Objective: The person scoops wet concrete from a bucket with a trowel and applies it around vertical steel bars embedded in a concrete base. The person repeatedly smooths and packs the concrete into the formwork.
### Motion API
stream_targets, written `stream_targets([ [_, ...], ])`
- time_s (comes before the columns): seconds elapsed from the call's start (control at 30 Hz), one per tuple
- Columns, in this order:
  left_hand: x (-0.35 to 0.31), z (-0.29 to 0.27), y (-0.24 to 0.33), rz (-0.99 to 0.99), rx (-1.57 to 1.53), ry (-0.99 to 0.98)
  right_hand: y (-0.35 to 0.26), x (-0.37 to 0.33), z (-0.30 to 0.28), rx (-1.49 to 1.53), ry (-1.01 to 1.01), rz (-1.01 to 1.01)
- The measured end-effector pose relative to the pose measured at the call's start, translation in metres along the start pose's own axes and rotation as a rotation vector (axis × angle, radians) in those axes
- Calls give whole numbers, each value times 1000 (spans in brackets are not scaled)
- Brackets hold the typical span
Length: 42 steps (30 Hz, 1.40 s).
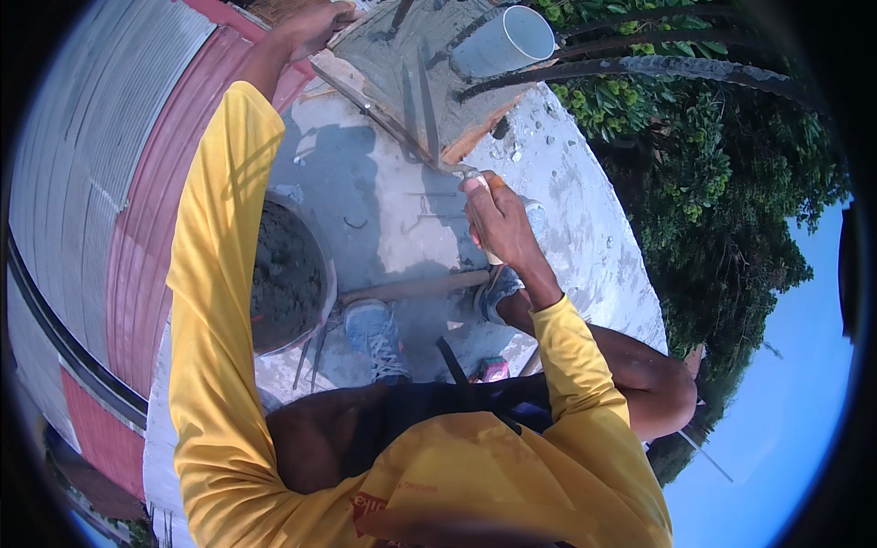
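Note:
My right hand [501, 224] is closed around the pale handle of a trowel [494, 258]. The trowel's bent metal neck meets the near corner of a block topped with wet grey mortar [438, 68]; its blade is hard to make out. A thin brown strip [379, 117] runs along the block's left edge. At the block's far left corner is my left hand [315, 29], its fingers curled together; what they grip is hidden. A whitish plastic bucket [498, 44] lies tilted on the mortar, among dark upright bars [639, 68].
Near my left forearm stands a bucket of grey mortar [290, 274]. A wooden-handled tool [416, 287] lies by my shoes, with bent wire [425, 215] and a small pink packet [494, 369]. Corrugated roofing [155, 201] borders the left; the slab's right edge [630, 265] drops toward trees.

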<state>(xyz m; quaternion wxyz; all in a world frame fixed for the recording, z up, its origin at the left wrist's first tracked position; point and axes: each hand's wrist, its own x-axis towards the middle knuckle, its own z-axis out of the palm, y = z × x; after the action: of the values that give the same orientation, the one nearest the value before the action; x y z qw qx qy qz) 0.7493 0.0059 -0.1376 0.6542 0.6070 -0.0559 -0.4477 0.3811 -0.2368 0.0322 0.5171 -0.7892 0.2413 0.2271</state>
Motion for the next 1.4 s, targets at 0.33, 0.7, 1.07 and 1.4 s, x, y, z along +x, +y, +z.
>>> stream_targets([
  [0.33, -32, 24, 20, -47, 120, 90, 8, -13, -5, 144, 42, 167],
  [0.7, -23, 17, 18, -79, 96, 56, -1, -28, -25, 15, -68, 224],
  [1.07, -82, -10, 45, -59, 463, 198, -6, -89, -178, -983, -135, -211],
  [1.4, -355, 17, 59, -154, 1063, 491, 70, -36, -147, 601, -215, 176],
])
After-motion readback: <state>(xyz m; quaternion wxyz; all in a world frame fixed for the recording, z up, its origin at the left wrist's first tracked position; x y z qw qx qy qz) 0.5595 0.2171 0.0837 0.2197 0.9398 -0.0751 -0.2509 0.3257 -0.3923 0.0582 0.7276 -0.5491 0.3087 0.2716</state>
